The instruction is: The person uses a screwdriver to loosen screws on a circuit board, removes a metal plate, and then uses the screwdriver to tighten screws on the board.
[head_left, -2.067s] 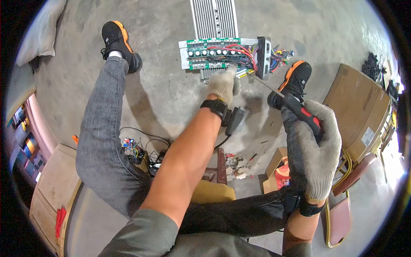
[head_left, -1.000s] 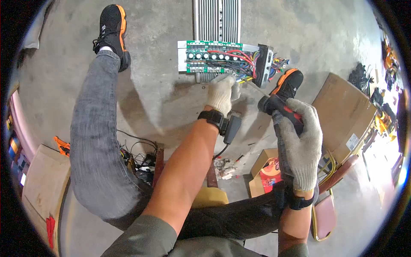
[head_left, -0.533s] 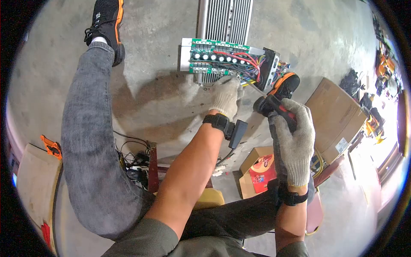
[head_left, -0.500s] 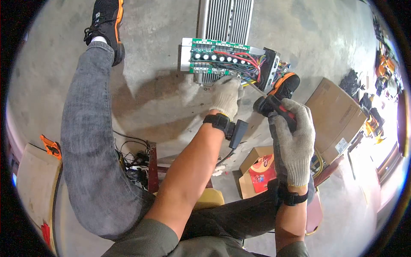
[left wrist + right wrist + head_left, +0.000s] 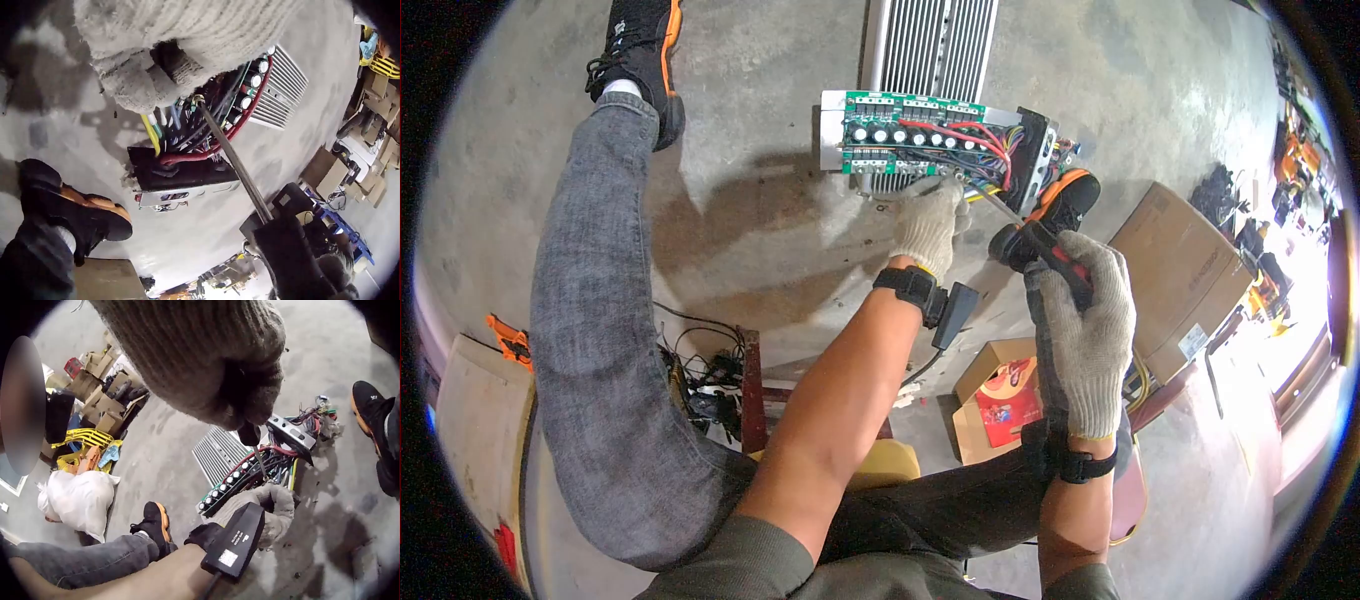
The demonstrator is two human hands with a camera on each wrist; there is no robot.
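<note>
A green circuit board (image 5: 900, 130) with a row of capacitors, red wires and a black end plate (image 5: 181, 178) lies on the concrete floor against a finned heatsink (image 5: 930, 40). My gloved left hand (image 5: 927, 222) curls its fingers on the board's near edge by the wire bundle (image 5: 187, 125). My gloved right hand (image 5: 1085, 320) grips a red-and-black screwdriver (image 5: 1040, 250). Its steel shaft (image 5: 234, 162) slants down to the board, and the tip meets the board right beside my left fingers (image 5: 125, 87). The right wrist view shows the left hand (image 5: 269, 506) against the board (image 5: 244, 478).
My orange-soled shoes flank the board, one at the right (image 5: 1065, 200), one at the far left (image 5: 640, 50). A large cardboard box (image 5: 1185, 265) and a small open box (image 5: 995, 395) sit to the right. Tangled wires (image 5: 700, 380) lie under my left leg.
My right hand and the screwdriver have drawn a little closer to the board. The left hand has stayed at the board's edge. The head view has shifted slightly.
</note>
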